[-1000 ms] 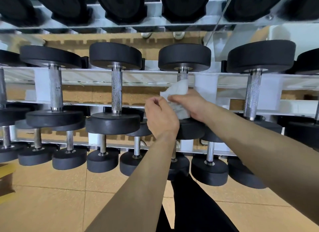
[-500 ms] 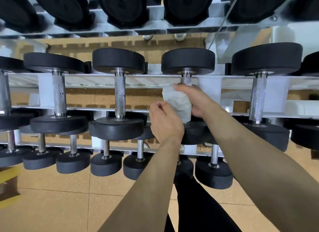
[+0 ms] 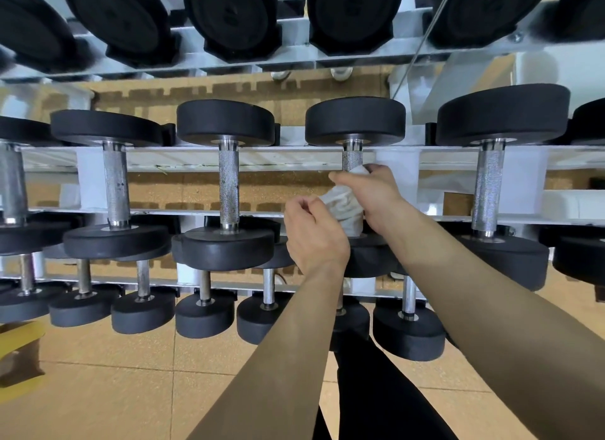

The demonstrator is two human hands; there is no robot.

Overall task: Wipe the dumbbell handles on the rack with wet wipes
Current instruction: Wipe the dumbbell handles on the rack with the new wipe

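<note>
The floor (image 3: 114, 390) is made of tan, speckled tiles with thin seams, and the same tan surface shows behind the rails of a white metal rack (image 3: 294, 158). The rack carries black dumbbells with round heads on three levels: large dumbbells (image 3: 235, 17) above the grips, middle ones at the height of the grips, and small dumbbells (image 3: 204, 315) below them. Far to the lower left of the grips, a yellow and brown object (image 3: 16, 358) that I cannot identify lies on the floor. A dark trouser leg (image 3: 376, 390) shows between the two forearms.

The wet wipe (image 3: 343, 207), white and crumpled, is wrapped round the knurled handle (image 3: 352, 159) of one middle-level dumbbell (image 3: 355, 122). The right grip (image 3: 376, 197) is curled round the wipe and the handle together, with the thumb on the left side. Only a short bare piece of the handle shows above this grip, just under the far head. The left grip (image 3: 314, 236) is just beside the right one, a little lower and to its left. Its fingers are curled and they pinch the left edge of the wipe. The near head of this dumbbell is mostly hidden under both grips.

Well apart to the left of the grips stands a bare handle with dark spots (image 3: 229, 184). Well apart to the right stands another bare handle (image 3: 489, 184).
</note>
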